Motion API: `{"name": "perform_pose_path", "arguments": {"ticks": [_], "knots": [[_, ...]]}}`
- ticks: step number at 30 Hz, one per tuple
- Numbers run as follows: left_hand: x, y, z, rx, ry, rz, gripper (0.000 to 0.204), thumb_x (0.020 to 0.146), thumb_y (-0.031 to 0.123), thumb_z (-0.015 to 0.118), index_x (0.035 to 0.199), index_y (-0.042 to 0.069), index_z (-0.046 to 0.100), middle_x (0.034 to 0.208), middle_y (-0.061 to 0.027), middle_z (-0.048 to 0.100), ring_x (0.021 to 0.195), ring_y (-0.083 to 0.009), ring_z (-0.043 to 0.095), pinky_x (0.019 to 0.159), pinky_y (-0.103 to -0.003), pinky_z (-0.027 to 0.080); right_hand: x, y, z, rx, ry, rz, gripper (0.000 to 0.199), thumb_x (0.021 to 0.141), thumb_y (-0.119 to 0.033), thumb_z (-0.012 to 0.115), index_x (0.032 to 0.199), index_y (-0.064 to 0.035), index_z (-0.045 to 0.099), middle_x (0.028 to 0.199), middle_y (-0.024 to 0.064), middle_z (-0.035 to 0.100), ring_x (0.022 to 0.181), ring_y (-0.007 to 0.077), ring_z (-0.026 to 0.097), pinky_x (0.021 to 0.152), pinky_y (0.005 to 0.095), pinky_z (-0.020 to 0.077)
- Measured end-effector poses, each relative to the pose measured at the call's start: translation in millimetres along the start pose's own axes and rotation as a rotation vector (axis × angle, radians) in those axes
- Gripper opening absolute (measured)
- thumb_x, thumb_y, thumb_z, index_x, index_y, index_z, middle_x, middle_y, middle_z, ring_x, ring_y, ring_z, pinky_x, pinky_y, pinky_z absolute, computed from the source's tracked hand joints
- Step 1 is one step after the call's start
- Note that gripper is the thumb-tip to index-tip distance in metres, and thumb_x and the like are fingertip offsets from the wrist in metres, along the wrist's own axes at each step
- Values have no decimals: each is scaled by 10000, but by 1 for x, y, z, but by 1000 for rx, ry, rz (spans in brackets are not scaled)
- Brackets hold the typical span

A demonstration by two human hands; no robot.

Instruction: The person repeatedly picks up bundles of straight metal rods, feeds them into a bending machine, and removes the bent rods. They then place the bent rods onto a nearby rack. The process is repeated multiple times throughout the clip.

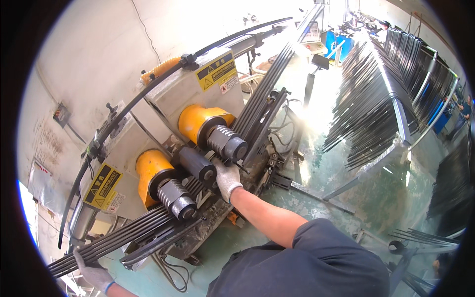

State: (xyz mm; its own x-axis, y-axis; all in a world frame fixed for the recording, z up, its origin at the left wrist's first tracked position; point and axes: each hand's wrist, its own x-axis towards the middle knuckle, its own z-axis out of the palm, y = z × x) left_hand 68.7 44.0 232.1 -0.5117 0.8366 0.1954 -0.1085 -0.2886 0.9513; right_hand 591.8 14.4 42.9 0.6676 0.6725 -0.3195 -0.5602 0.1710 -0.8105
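A bundle of long black rods runs slantwise through a bench machine, from the lower left up to the far right. At the lower left end my left hand, in a pale work glove, is closed around the rods with its thumb against them. My right hand, gloved too, reaches between a dark hexagonal block and a ribbed metal roller; its fingertips are hidden there, so its grip does not show. A second ribbed roller stands over the rods nearer my left hand.
Yellow roller housings project from the grey machine body. A curved black tube arches along its top. To the right, racks hold many hanging black rods. Cables loop below the bench. Another person stands at the far right.
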Motion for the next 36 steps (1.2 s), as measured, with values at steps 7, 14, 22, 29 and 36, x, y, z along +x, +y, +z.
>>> {"name": "perform_pose_path", "arguments": {"ticks": [7, 14, 22, 29, 36], "knots": [[-21, 50, 106, -41, -136, 175, 504, 1159, 296, 593, 1552, -20, 612, 1460, -170, 684, 1285, -261, 680, 1129, -380, 533, 5, -25, 2, -53, -69, -25, 531, 946, -296, 834, 1361, 18, 727, 1231, 152, 790, 1019, 237, 781, 868, 383, 615], [-15, 71, 179, 115, -256, 282, 491, 1138, 334, 615, 1478, -10, 696, 1278, -129, 733, 1157, -238, 710, 1021, -389, 579, 31, -4, -13, -281, -141, -340, 422, 1010, -299, 715, 1309, -1, 745, 1182, 206, 783, 1102, 310, 760, 958, 423, 570], [-54, 87, 269, 510, -485, 655, 399, 1122, 259, 642, 1385, -30, 727, 1070, -108, 782, 965, -181, 736, 938, -344, 559, 28, -3, -12, -216, -163, -284, 546, 991, -305, 798, 1408, 27, 680, 1304, 195, 754, 1146, 278, 737, 975, 408, 572], [-65, 87, 303, 442, -645, 587, 341, 1085, 170, 641, 1326, -64, 699, 1058, -70, 717, 939, -173, 671, 926, -335, 533, 25, -9, -15, -260, -180, -387, 491, 976, -273, 800, 1375, 0, 716, 1282, 174, 771, 1168, 278, 734, 1010, 407, 564], [-71, 86, 304, 494, -606, 687, 365, 1090, 171, 633, 1351, -81, 678, 1117, -79, 709, 1015, -187, 667, 988, -335, 520, 40, 8, -18, -326, -167, -544, 393, 985, -238, 760, 1326, -43, 772, 1266, 182, 789, 1207, 312, 734, 1069, 423, 542]]}}
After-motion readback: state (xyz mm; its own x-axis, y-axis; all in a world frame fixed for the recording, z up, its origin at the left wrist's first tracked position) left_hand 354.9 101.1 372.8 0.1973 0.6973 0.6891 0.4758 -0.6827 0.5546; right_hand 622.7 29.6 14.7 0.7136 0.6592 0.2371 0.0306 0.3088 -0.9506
